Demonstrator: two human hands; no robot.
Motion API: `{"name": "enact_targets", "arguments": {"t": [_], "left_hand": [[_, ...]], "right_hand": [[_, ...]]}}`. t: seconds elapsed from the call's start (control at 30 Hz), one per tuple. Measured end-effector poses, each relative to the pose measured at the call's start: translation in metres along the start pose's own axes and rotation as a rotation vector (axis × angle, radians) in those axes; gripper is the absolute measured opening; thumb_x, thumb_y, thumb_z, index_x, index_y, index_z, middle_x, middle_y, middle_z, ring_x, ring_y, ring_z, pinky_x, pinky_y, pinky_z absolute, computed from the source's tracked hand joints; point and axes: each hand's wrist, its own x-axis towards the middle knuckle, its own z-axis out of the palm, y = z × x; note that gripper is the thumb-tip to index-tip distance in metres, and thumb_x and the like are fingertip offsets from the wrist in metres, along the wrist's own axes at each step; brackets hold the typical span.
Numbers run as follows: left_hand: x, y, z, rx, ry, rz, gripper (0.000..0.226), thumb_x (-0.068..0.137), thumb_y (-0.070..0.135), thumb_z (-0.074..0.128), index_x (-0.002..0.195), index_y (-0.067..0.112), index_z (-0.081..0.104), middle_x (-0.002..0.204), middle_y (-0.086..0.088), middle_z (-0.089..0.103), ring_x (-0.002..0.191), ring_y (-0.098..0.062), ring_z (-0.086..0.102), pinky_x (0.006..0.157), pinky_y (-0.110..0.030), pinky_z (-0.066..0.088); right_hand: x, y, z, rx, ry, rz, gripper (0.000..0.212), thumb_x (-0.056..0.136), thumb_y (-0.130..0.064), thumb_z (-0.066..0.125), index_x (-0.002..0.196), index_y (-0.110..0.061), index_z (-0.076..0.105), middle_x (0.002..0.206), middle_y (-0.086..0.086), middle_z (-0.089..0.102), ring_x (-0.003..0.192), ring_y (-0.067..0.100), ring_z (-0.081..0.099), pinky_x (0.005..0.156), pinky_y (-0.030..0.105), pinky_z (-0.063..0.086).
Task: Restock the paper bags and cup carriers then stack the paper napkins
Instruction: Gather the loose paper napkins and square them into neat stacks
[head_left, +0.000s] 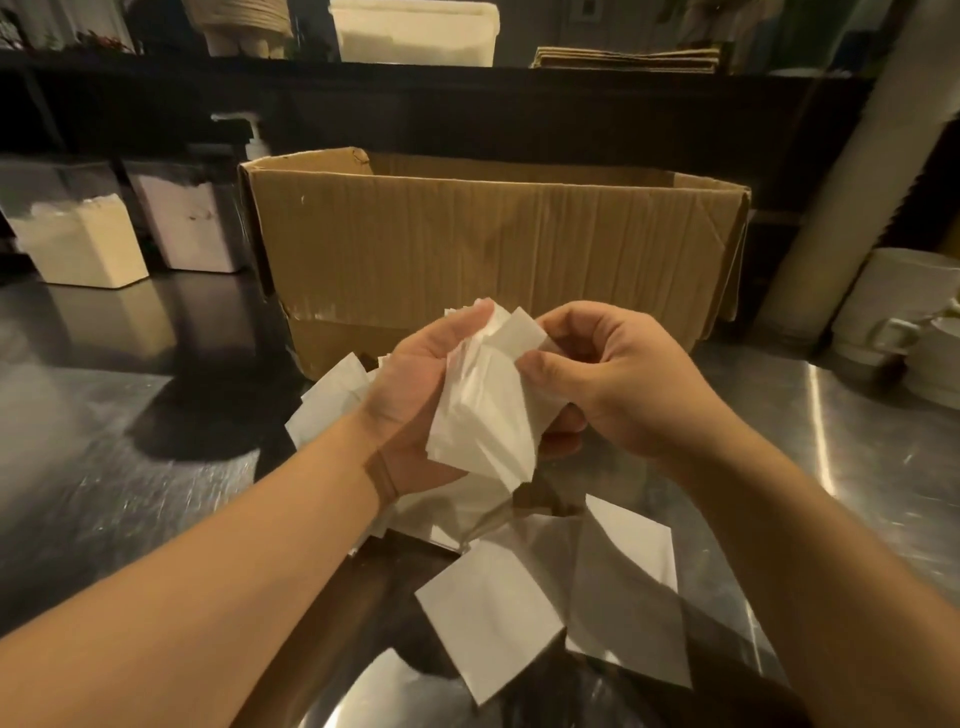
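Note:
My left hand (415, 384) grips an uneven stack of white paper napkins (483, 415) above the steel counter, palm turned up. My right hand (613, 379) pinches the stack's upper right corner between thumb and fingers. Loose white napkins (493, 613) lie scattered on the counter below my hands, and more napkins (332, 400) lie left of my left wrist. An open brown cardboard box (493, 244) stands just behind my hands; its inside is hidden.
Two clear bins with white contents (83, 244) and a pump bottle (254, 140) stand at the back left. Stacked white cups and crockery (904, 327) sit at the right. A flat cardboard pile (628, 57) lies on the dark upper shelf. The steel counter (104, 467) stretches left.

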Motion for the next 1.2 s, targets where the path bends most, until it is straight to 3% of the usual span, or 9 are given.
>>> {"name": "enact_targets", "arguments": {"t": [0.07, 0.17, 0.3, 0.4, 0.53, 0.73, 0.9, 1.03, 1.2], "left_hand": [[-0.001, 0.001, -0.003, -0.091, -0.095, -0.061, 0.049, 0.085, 0.048, 0.065, 0.116, 0.010, 0.066, 0.095, -0.012, 0.073, 0.080, -0.027, 0.075, 0.068, -0.040, 0.065], [-0.001, 0.001, -0.011, -0.148, -0.184, -0.100, 0.072, 0.067, 0.029, 0.088, 0.129, 0.008, 0.059, 0.106, -0.018, 0.067, 0.087, -0.030, 0.069, 0.078, -0.047, 0.063], [0.002, 0.002, -0.015, -0.180, -0.157, -0.087, 0.089, 0.055, 0.013, 0.093, 0.135, 0.010, 0.054, 0.126, -0.024, 0.062, 0.087, -0.029, 0.065, 0.088, -0.049, 0.060], [0.003, 0.000, -0.014, -0.168, -0.085, -0.079, 0.093, 0.048, 0.011, 0.094, 0.134, 0.010, 0.057, 0.123, -0.024, 0.067, 0.086, -0.029, 0.066, 0.083, -0.047, 0.061], [0.001, 0.001, -0.012, -0.206, -0.058, -0.073, 0.091, 0.044, 0.009, 0.092, 0.130, 0.009, 0.061, 0.116, -0.023, 0.069, 0.082, -0.029, 0.067, 0.075, -0.045, 0.061], [0.000, 0.002, -0.014, -0.265, -0.179, -0.029, 0.077, 0.059, 0.014, 0.075, 0.132, 0.011, 0.053, 0.120, -0.023, 0.063, 0.086, -0.027, 0.059, 0.079, -0.042, 0.059], [-0.001, 0.004, -0.014, -0.300, -0.214, 0.015, 0.072, 0.062, 0.015, 0.066, 0.133, 0.010, 0.052, 0.117, -0.020, 0.062, 0.086, -0.027, 0.056, 0.082, -0.041, 0.059], [-0.002, 0.006, -0.011, -0.285, -0.191, 0.043, 0.067, 0.068, 0.020, 0.055, 0.135, 0.011, 0.052, 0.111, -0.019, 0.064, 0.083, -0.026, 0.058, 0.079, -0.042, 0.060], [0.000, 0.007, -0.014, -0.298, -0.174, 0.043, 0.068, 0.065, 0.019, 0.057, 0.133, 0.012, 0.052, 0.115, -0.018, 0.062, 0.086, -0.027, 0.058, 0.079, -0.042, 0.060]], "right_hand": [[0.003, 0.003, 0.001, -0.077, 0.068, -0.005, 0.015, 0.096, -0.025, 0.068, 0.110, -0.027, 0.065, 0.100, -0.011, 0.070, 0.083, 0.011, 0.073, 0.059, 0.024, 0.059], [0.011, 0.004, -0.013, -0.360, 0.089, 0.131, 0.021, 0.100, -0.023, 0.062, 0.120, -0.027, 0.058, 0.105, -0.008, 0.063, 0.093, 0.012, 0.064, 0.069, 0.021, 0.051], [0.007, -0.002, -0.034, -0.795, -0.361, 0.340, 0.037, 0.089, -0.030, 0.076, 0.122, -0.028, 0.063, 0.106, -0.008, 0.064, 0.096, 0.010, 0.062, 0.082, 0.025, 0.056], [-0.001, -0.004, -0.030, -0.869, -0.710, 0.412, 0.048, 0.080, -0.038, 0.084, 0.122, -0.037, 0.060, 0.106, -0.017, 0.063, 0.097, 0.007, 0.062, 0.091, 0.026, 0.057], [-0.002, 0.002, -0.015, -0.830, -0.829, 0.341, 0.040, 0.078, -0.036, 0.087, 0.110, -0.041, 0.063, 0.102, -0.019, 0.065, 0.094, 0.007, 0.064, 0.079, 0.020, 0.055], [0.003, 0.011, -0.008, -0.755, -0.763, 0.253, 0.011, 0.086, -0.032, 0.078, 0.086, -0.038, 0.068, 0.089, -0.017, 0.070, 0.087, 0.006, 0.067, 0.076, 0.018, 0.053], [0.012, 0.019, -0.023, -0.657, -0.410, 0.230, 0.009, 0.091, -0.026, 0.070, 0.097, -0.033, 0.067, 0.099, -0.008, 0.069, 0.091, 0.010, 0.066, 0.078, 0.026, 0.056], [0.024, 0.032, -0.022, -0.517, -0.095, 0.236, 0.029, 0.092, -0.024, 0.074, 0.117, -0.030, 0.062, 0.112, -0.005, 0.064, 0.100, 0.017, 0.063, 0.080, 0.027, 0.055], [0.027, 0.035, -0.025, -0.649, -0.006, 0.161, 0.021, 0.095, -0.019, 0.071, 0.111, -0.031, 0.062, 0.112, -0.003, 0.066, 0.097, 0.018, 0.064, 0.072, 0.023, 0.055]]}}
